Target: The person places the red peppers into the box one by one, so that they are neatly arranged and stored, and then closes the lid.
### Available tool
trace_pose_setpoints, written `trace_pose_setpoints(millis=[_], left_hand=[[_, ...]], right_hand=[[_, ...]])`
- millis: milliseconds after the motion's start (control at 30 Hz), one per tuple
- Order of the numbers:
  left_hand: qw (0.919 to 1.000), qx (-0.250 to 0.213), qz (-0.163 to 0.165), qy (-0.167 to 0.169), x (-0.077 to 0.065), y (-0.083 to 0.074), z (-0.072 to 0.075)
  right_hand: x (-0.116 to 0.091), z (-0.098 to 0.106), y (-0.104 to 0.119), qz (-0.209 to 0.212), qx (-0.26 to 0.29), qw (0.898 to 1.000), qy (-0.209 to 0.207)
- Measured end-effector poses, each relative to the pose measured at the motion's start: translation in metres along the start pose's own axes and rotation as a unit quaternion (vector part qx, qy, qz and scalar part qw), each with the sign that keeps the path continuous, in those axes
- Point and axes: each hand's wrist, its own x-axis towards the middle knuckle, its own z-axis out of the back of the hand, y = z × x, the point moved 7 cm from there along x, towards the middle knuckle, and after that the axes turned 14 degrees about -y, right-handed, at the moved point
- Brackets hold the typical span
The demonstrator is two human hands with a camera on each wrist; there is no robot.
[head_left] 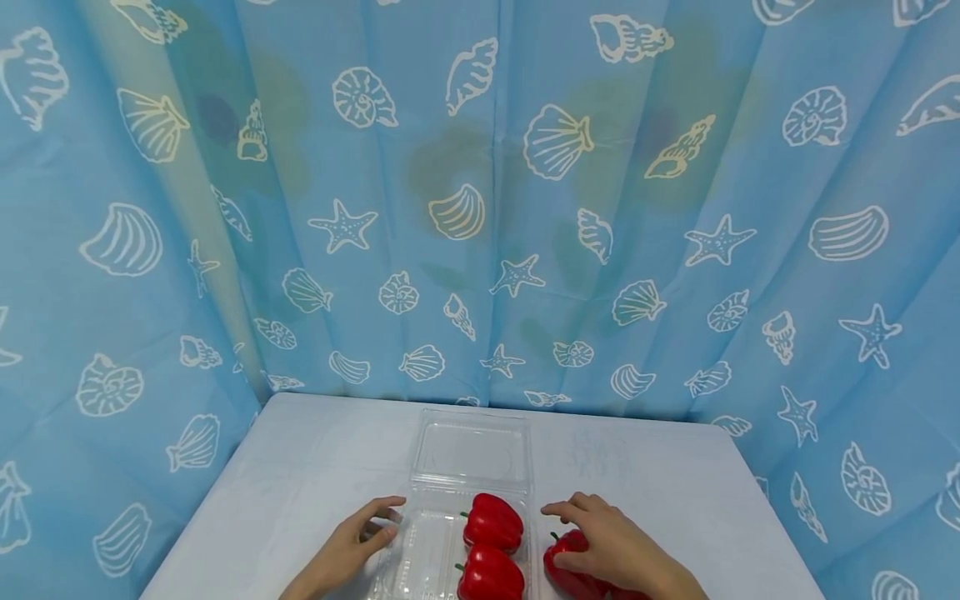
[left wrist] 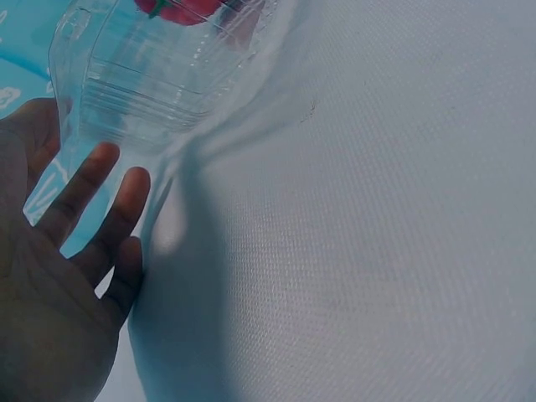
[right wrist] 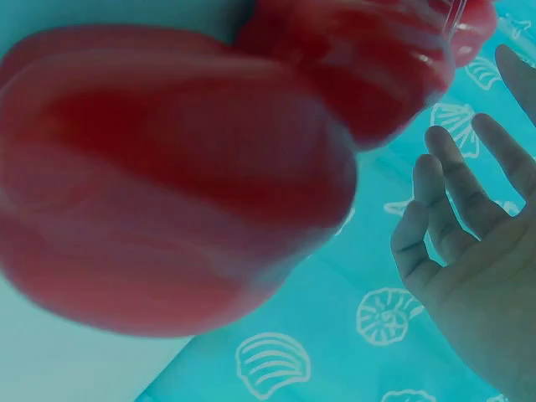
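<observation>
A clear plastic clamshell box (head_left: 431, 542) lies unfolded on the table, its lid (head_left: 472, 450) laid back toward the curtain. Two red bell peppers, the farther one (head_left: 492, 523) and the nearer one (head_left: 491, 575), sit in its right half with green stems facing left. My left hand (head_left: 352, 542) is beside the box's left edge, fingers spread and holding nothing. Over a red bell pepper (head_left: 562, 554) outside the box on the right hovers my right hand (head_left: 611, 542), fingers loosely bent. The right wrist view shows those fingers apart from the large near pepper (right wrist: 176, 184).
More red (head_left: 626, 594) shows under my right wrist, partly hidden. The white table (head_left: 315, 450) ends at a blue curtain (head_left: 450, 275) with shell and starfish prints, which surrounds it at the back and both sides.
</observation>
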Motion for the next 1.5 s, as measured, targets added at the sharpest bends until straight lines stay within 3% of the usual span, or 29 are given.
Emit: trace_pose_setpoints(millis=[467, 867, 1500], left_hand=[[1.0, 0.004, -0.007, -0.002, 0.0, 0.0, -0.001], [0.9999, 0.009, -0.008, -0.007, 0.001, 0.002, -0.001], [0.9999, -0.006, -0.011, -0.011, 0.001, 0.002, -0.001]], right_hand=[[-0.004, -0.006, -0.031, -0.068, 0.01, 0.997, 0.028], [-0.008, -0.018, -0.041, -0.126, 0.017, 0.991, 0.051], [-0.012, -0.02, -0.042, -0.133, 0.049, 0.987, 0.069]])
